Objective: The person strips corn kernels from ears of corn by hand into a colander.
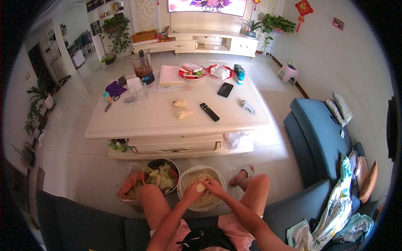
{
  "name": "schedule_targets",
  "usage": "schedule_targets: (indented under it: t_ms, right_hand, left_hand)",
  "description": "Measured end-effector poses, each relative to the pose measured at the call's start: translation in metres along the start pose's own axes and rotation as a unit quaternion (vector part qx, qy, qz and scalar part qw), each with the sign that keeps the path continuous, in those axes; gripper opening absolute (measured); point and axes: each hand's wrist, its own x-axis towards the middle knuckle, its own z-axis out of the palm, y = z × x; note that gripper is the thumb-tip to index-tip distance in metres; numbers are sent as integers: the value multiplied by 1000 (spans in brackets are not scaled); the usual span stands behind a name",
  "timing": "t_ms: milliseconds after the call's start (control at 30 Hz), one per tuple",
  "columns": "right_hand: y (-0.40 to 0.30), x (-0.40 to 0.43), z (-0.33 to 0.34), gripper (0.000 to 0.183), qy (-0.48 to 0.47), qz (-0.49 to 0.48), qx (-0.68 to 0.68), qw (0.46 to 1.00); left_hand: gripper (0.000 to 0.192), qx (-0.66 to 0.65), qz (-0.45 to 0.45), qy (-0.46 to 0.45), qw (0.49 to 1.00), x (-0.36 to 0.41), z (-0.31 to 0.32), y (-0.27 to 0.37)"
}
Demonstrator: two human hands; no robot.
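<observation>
A pale corn cob (200, 187) is gripped in my left hand (192, 192), above a cream plastic colander (182, 175) on the floor between my legs. My right hand (213, 187) meets it from the other side, its fingers on the cob's kernels. Loose corn kernels (207, 198) cover the colander's bottom. To the left, a round metal basin (176, 169) holds green husks (160, 176) and bare cob pieces. A red and clear plastic bag (128, 185) stands beside it, partly behind my left knee.
Ahead is a cream coffee table (150, 120). On it lie two corn cobs, one upper (179, 103) and one lower (185, 114), a remote control (209, 112), a smartphone (225, 90) and a blender jug (143, 67). A dark blue sofa (317, 138) curves around the right.
</observation>
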Motion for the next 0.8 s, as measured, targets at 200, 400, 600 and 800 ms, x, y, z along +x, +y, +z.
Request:
schedule_targets:
  t_ms: [200, 400, 600, 800]
  right_hand:
    - [2, 3, 5, 41, 9, -60, 21, 998]
    - [8, 5, 4, 39, 5, -103, -40, 994]
    - [15, 10, 5, 36, 19, -122, -106, 987]
    - [24, 13, 7, 32, 69, -139, -112, 981]
  left_hand:
    - [56, 36, 43, 25, 998, 0, 0, -2]
    - [57, 48, 13, -14, 999, -1, -3, 0]
    - [46, 54, 42, 15, 998, -4, -3, 5]
    - [45, 72, 25, 18, 997, -4, 0, 7]
